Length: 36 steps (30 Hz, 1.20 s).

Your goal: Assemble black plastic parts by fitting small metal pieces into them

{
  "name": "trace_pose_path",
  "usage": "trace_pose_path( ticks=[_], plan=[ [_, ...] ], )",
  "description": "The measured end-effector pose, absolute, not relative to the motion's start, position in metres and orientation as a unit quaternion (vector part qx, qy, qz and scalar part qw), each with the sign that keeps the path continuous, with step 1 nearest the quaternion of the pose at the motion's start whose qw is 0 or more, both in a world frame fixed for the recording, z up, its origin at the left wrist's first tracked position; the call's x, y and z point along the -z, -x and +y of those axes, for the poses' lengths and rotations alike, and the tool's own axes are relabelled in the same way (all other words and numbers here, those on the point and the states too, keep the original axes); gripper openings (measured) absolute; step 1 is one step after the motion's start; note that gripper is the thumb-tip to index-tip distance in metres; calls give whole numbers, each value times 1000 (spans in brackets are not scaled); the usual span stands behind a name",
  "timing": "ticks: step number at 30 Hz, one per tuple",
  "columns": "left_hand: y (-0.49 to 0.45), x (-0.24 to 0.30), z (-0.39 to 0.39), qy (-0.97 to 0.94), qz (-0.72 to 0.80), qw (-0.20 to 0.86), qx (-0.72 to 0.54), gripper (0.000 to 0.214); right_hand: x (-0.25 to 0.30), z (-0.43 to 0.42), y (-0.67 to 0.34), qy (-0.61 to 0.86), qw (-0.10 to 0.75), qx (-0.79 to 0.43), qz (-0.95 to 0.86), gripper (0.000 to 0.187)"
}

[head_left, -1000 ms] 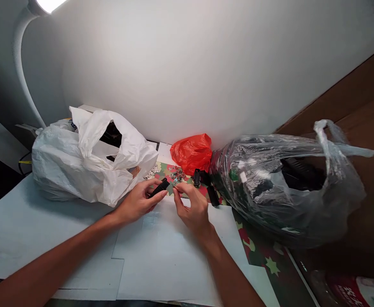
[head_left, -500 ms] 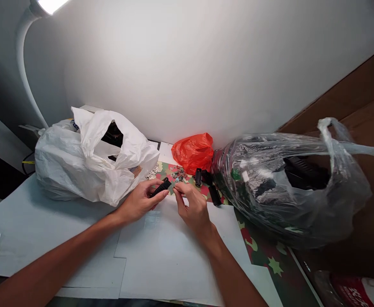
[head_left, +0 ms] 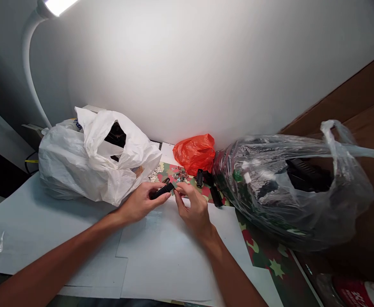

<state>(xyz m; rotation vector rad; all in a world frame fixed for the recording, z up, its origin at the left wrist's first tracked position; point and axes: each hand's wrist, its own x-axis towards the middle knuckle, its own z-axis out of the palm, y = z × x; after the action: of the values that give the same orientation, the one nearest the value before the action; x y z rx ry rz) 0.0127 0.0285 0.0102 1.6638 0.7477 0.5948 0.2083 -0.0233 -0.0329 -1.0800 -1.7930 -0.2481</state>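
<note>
My left hand grips a small black plastic clip between thumb and fingers, just above the white paper sheets. My right hand is pinched at the clip's right end, its fingertips closed on something too small to make out. Just beyond the hands lies a little pile of small shiny metal bits on patterned paper. Two or three more black clips lie to the right of that pile.
A white plastic bag sits to the left and a small orange bag at the back. A big clear bag full of black parts lies to the right. A lamp arm rises at the far left, against the white wall.
The black clip has tipped lower and shifted slightly right, meeting the right hand's fingertips. The view has drifted a little; both hands stay in the same spot.
</note>
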Motion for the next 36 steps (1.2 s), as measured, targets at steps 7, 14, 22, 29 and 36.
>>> trace_pose_path(
  ticks=[7, 14, 22, 29, 36],
  plan=[
    [-12, -14, 26, -724, 331, 556, -238, 42, 31, -23, -209, 432, 475, 124, -757, 35],
    [-12, -14, 30, -718, 320, 568, -246, 43, 28, -23, -205, 427, 478, 131, -756, 40],
    [-10, -16, 27, -743, 328, 523, -257, 36, 25, -22, -201, 432, 456, 163, -761, 41],
    [-11, -20, 28, -746, 332, 523, -243, 39, 26, -23, -201, 441, 468, 151, -751, 41],
    [-7, -15, 36, -660, 324, 648, -198, 51, 30, -25, -202, 451, 520, -25, -725, 23]
  ],
)
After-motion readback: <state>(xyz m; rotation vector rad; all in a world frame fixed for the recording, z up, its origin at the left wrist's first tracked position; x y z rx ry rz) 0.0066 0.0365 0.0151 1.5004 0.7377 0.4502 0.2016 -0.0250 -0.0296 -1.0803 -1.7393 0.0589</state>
